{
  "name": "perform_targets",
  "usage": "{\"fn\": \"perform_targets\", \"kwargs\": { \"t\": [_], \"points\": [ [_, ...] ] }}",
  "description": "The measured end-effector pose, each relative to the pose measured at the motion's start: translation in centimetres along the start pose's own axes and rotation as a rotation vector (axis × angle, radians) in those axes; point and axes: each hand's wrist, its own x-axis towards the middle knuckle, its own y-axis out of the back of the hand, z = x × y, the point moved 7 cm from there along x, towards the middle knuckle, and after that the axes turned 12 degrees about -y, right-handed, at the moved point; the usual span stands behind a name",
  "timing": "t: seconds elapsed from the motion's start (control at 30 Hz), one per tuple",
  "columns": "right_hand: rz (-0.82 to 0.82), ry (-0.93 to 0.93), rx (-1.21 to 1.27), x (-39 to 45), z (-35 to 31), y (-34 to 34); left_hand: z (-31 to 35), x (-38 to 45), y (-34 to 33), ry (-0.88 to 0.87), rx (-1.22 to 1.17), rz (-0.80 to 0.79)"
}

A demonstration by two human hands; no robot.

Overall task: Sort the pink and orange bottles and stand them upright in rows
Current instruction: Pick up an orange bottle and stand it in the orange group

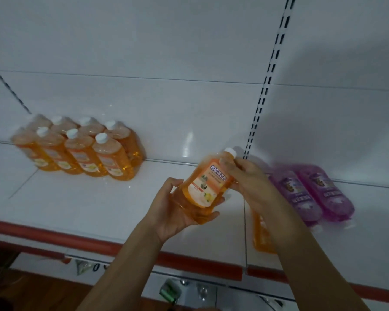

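Orange bottle point(208, 182) tilted (cap up-right), base in left grip point(177, 207), neck in right grip point(248, 178)

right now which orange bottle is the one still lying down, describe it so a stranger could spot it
Start at the white shelf with the red front edge. Right of centre, under the person's right forearm, an orange bottle lies flat near that edge, left of two lying pink bottles. Unlike the standing orange bottles at far left, it is down and alone.

Held orange bottle point(206, 186), at centre: white label, blue Chinese heading 地板清洁剂.
Pink bottles point(310, 194), at 3 o'clock: label print too blurred to read.
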Motion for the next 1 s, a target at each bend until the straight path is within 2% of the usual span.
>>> {"fn": "perform_targets", "kwargs": {
  "t": [0.1,0.17,0.23,0.33,0.43,0.53,0.67,0.73,0.83,0.9,1.0],
  "points": [
    [0.016,0.078,-0.074,1.1,-1.6,-2.9,2.6,-1.0,2.9,-0.124,0.218,0.075],
    [0.059,0.138,-0.190,2.1,-2.8,-5.1,4.6,-1.8,5.2,-0.180,0.440,0.178],
    [0.074,0.190,-0.296,3.1,-3.9,-7.5,6.7,-2.4,7.1,-0.239,0.566,0.279],
    [0.082,0.250,-0.401,5.1,-5.2,-11.2,9.5,-2.7,9.5,-0.303,0.599,0.426],
    [0.167,0.326,-0.531,7.0,-6.7,-14.4,11.5,-2.7,11.1,-0.341,0.571,0.541],
    [0.217,0.385,-0.651,9.1,-8.0,-17.0,12.6,-2.1,11.3,-0.386,0.472,0.537],
    [0.270,0.405,-0.852,11.8,-7.9,-18.9,13.8,-0.1,10.5,-0.397,0.463,0.415],
    [0.298,0.429,-0.965,12.7,-6.8,-19.5,14.3,0.4,10.3,-0.405,0.490,0.378],
    [0.429,0.469,-1.110,13.0,-5.7,-19.5,14.8,0.8,9.7,-0.432,0.598,0.329],
    [0.474,0.490,-1.102,12.8,-5.7,-19.4,15.0,1.2,9.3,-0.454,0.656,0.313],
    [0.434,0.499,-1.039,12.9,-5.7,-19.5,14.9,1.5,8.7,-0.485,0.735,0.305]
  ]
}}
